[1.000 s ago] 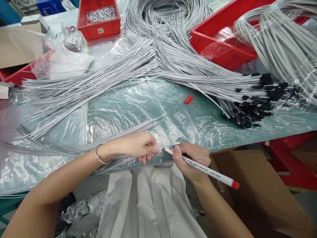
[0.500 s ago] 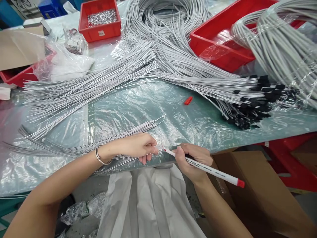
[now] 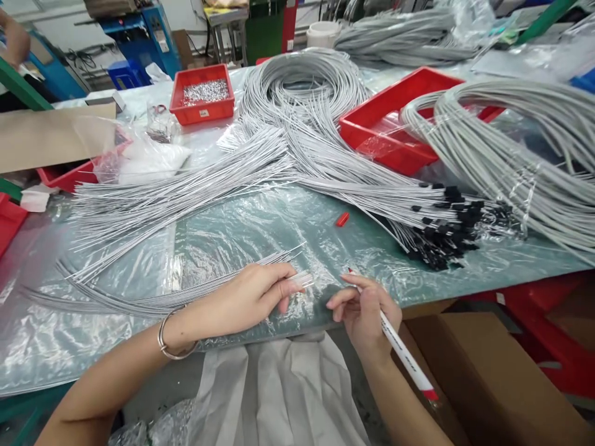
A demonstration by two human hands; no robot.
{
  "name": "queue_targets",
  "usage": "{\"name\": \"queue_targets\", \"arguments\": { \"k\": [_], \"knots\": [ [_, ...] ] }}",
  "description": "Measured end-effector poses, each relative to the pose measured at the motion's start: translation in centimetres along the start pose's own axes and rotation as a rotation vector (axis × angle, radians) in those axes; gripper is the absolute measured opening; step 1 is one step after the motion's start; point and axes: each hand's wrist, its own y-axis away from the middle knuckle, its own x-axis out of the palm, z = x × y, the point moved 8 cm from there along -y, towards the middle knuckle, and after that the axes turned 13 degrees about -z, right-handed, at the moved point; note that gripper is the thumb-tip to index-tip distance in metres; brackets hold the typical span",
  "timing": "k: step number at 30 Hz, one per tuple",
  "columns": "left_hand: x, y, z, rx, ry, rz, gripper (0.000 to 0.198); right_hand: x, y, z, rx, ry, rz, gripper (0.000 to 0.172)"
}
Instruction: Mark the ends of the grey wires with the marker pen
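My left hand [image 3: 258,291], with a bracelet at its wrist, pinches a few pale wire ends [image 3: 304,280] between thumb and fingers. Behind it, a small bundle of thin grey wires [image 3: 139,303] curves across the plastic-covered table; whether the pinched ends belong to it I cannot tell. In my right hand [image 3: 365,310] is a white marker pen [image 3: 405,356] with a red end, its red tip bare and pointing up and left, apart from the wires. A red pen cap [image 3: 343,219] lies farther back on the table.
Grey wires [image 3: 186,186] lie piled beyond my hands, some with black connectors [image 3: 446,229]. A wire coil [image 3: 302,80], a red bin of small metal parts [image 3: 202,102], another red bin [image 3: 381,133] and thick cable coils [image 3: 520,142] stand behind. A cardboard box [image 3: 502,371] sits below, right.
The marker's tip has come away from the wire ends, and my right hand has turned so the pen stands steeper. My view has tilted up, showing more of the room.
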Motion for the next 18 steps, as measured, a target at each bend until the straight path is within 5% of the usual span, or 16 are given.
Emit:
{"name": "queue_targets", "arguments": {
  "k": [5, 18],
  "knots": [
    [-0.6, 0.6, -1.0, -0.030, 0.150, -0.065, 0.024, 0.0, 0.2, -0.4, 0.019, 0.033, -0.019, 0.029],
    [-0.1, 1.9, -1.2, -0.129, 0.412, 0.042, 0.026, 0.1, 0.2, -0.9, -0.079, 0.049, 0.073, 0.025]
  ]
}}
